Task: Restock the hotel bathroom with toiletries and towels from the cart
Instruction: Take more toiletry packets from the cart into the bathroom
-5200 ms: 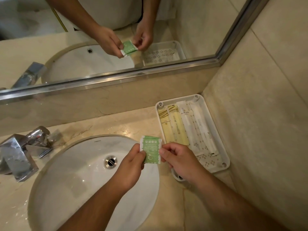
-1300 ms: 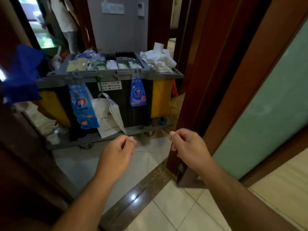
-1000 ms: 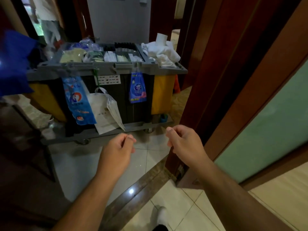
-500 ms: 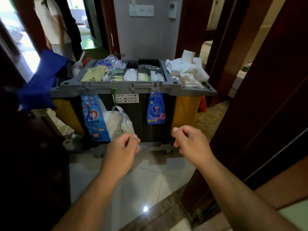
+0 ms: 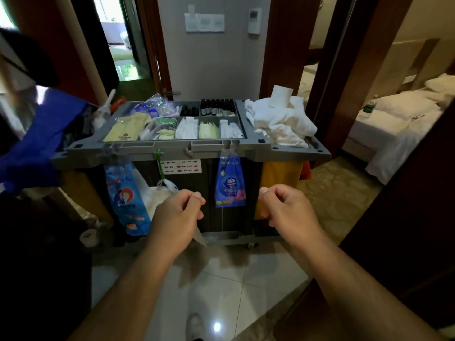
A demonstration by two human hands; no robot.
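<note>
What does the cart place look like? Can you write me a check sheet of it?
Surface: grey cart top, split into compartments.
Job's things: white towels heaped at its right end; dark bottles in back compartments; wrapped toiletries in front ones.
Clutter: blue tissue pack and white bag hang on the cart's front; blue cloth at left.
Grippers: left hand and right hand curled, short of the cart; whether the left holds anything is unclear.
Cables: nothing seen.
Surroundings: tiled floor; bed through the right doorway.
</note>
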